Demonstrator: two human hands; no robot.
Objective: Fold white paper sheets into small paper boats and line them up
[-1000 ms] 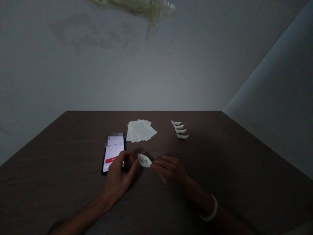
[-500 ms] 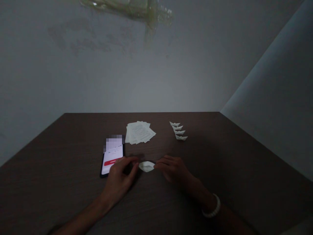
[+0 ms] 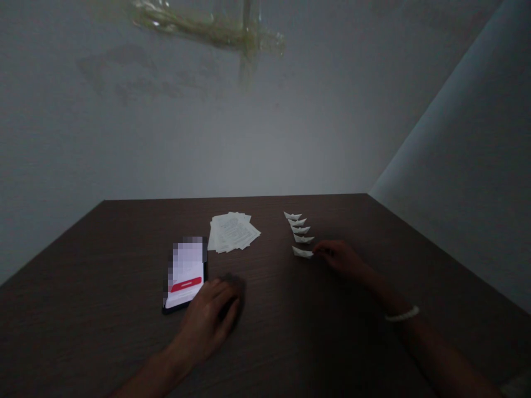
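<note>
My right hand (image 3: 338,257) pinches the right tip of a small folded paper boat (image 3: 302,253) at the near end of a row. Beyond it, several like white paper boats (image 3: 303,240) stand one behind another. My left hand (image 3: 213,309) rests on the table beside the phone, fingers loosely curled and the thumb apart, with nothing in it. A phone (image 3: 186,271) with a lit screen and a red bar lies just left of that hand, which covers a bit of its lower right corner.
A loose pile of printed paper sheets (image 3: 232,232) lies between the phone and the boats. The dark brown table (image 3: 265,354) meets a grey wall (image 3: 265,149) at its far edge. Another wall surface rises at the right.
My right hand has carried the paper boat from between both hands forward and right to the near end of the row. My left hand has let go of it and stays near the phone.
</note>
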